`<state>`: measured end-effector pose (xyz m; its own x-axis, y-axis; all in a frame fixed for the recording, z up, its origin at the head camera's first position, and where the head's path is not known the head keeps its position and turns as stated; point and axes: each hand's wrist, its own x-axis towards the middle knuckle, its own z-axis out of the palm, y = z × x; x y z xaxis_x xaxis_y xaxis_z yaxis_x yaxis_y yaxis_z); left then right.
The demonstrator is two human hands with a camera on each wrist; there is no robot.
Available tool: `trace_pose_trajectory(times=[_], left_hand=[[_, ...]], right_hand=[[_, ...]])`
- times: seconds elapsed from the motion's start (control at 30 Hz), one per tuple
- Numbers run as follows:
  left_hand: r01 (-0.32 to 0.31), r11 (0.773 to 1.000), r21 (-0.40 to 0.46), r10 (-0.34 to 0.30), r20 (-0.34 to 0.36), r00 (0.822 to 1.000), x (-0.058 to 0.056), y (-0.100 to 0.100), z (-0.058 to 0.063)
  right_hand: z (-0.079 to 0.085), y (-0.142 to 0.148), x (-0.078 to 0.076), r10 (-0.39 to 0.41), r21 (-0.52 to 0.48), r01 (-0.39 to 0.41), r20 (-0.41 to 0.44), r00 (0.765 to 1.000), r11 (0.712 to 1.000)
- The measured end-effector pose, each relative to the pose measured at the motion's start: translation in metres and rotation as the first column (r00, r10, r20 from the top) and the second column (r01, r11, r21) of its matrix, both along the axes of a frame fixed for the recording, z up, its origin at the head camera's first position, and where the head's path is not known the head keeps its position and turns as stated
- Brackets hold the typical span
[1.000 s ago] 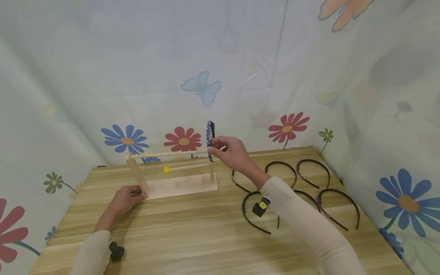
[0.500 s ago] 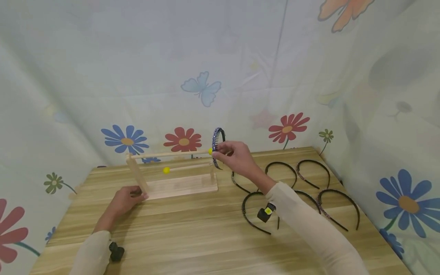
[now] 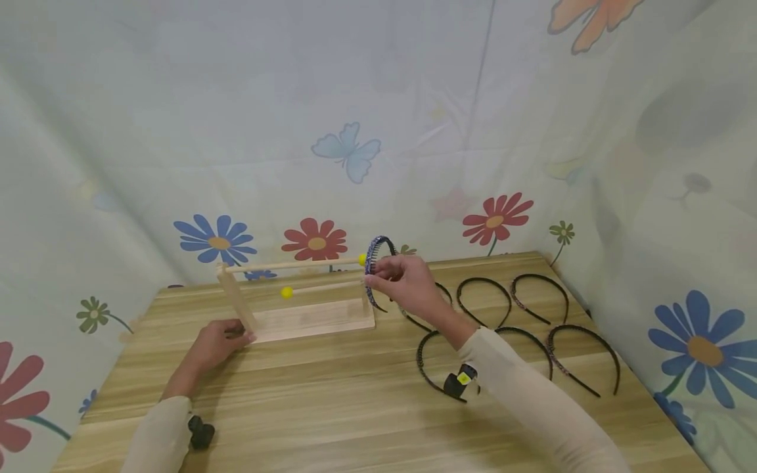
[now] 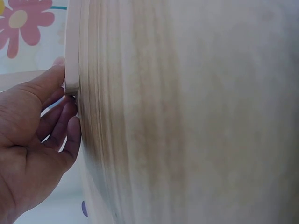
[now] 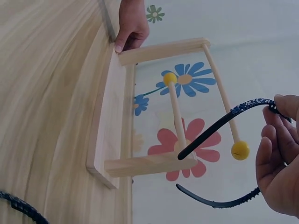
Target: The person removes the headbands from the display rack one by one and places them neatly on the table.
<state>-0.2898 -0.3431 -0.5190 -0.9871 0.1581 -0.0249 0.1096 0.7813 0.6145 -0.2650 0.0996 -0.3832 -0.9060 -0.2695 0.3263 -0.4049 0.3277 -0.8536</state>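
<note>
My right hand (image 3: 408, 279) pinches a black toothed headband (image 3: 371, 256) with blue glitter between thumb and fingers. In the head view the headband stands upright beside the rod's yellow ball end (image 5: 240, 150). The right wrist view shows its two tips (image 5: 184, 154) pointing toward the wooden rack (image 3: 313, 320). This rack has a flat base, two posts and two rods, each tipped with a yellow ball. At the base's left end, my left hand (image 3: 215, 345) pinches the corner, thumb (image 4: 49, 81) against the wood and other fingers loosely bent.
Several black headbands (image 3: 541, 276) lie in two rows on the right of the wood-grain table (image 3: 331, 407); my right forearm covers parts of some. A flower-printed cloth (image 3: 414, 131) hangs close behind the table and along its sides.
My right hand has drawn the headband down and a little to the right, away from the upper rod's end. The yellow ball there has come into view. My left hand has stayed put.
</note>
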Motion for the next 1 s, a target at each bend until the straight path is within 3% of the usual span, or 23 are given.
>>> trace_pose_trajectory(times=[0.23, 0.5, 1.0], left_hand=[[0.009, 1.000, 0.007, -0.009, -0.007, 1.000, 0.001, 0.000, -0.001], [0.008, 1.000, 0.007, -0.008, 0.003, 1.000, 0.002, 0.001, 0.002], [0.010, 1.000, 0.006, -0.010, -0.003, 1.000, 0.001, 0.000, 0.000]], right_hand=[[-0.015, -0.005, 0.005, 0.007, -0.016, -0.008, -0.013, 1.000, 1.000], [-0.032, -0.015, 0.017, 0.000, -0.015, 0.001, 0.072, 0.997, 1.000], [-0.062, -0.033, 0.030, 0.021, -0.034, -0.016, 0.155, 0.988, 0.999]])
